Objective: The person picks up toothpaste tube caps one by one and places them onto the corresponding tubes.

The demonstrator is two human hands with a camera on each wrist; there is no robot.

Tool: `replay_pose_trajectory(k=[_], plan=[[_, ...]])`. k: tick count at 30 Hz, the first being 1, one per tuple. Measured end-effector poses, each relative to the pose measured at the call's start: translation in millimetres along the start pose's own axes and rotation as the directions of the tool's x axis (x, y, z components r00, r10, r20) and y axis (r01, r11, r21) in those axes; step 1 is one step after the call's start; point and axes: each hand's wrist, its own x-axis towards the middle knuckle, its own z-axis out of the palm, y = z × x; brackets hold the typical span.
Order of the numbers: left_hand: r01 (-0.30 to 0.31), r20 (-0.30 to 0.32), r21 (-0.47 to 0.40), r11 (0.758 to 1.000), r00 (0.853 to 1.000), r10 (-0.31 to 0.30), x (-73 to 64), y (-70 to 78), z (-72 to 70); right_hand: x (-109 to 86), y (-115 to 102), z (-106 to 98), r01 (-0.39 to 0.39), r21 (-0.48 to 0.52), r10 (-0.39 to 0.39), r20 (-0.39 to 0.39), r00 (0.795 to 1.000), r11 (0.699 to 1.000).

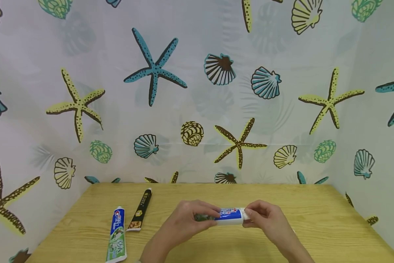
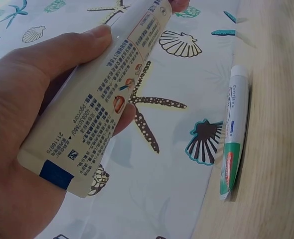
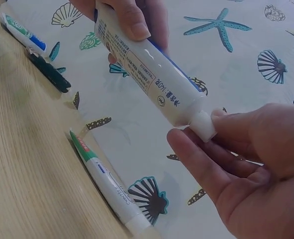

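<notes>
A blue-and-white toothpaste tube [image 1: 229, 216] is held up above the table, tilted a little with its cap end toward the right. My left hand [image 1: 187, 221] grips its body, thumb on one face and fingers around the other, as the left wrist view shows. Printed text covers the back of the tube [image 2: 107, 94] there. My right hand [image 1: 270, 221] pinches the small white cap [image 3: 203, 126] at the tube's end between thumb and fingers. In the right wrist view the cap sits at the tube's neck.
On the wooden table [image 1: 328, 226], a green-and-blue toothpaste tube [image 1: 117, 233] and a black tube [image 1: 141, 210] lie at the left. A slim white-and-green tube [image 2: 235, 129] lies near the table's edge, mostly hidden by my right arm in the head view. A seashell-patterned curtain [image 1: 197, 102] surrounds the table.
</notes>
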Motion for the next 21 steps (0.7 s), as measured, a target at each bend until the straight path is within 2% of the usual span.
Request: replay_pose_trajectory(k=[6,14,21], plan=[[0.003,0.0,-0.009,1.0,1.0,-0.003,-1.4,-2.1,0.8,-0.5,1.7,-0.5,-0.003,0.003,0.003,0.003,1.0,1.0],[-0.008,0.002,0.006,1.0,1.0,0.008,-0.6,-4.4,0.4,-0.8,0.0,-1.0,0.027,-0.054,-0.027,0.013,1.0,0.998],[0.01,0.008,0.012,1.0,1.0,-0.011,0.8,-5.0,1.1,-0.3,-0.5,0.3,0.008,-0.026,-0.008,0.013,1.0,1.0]])
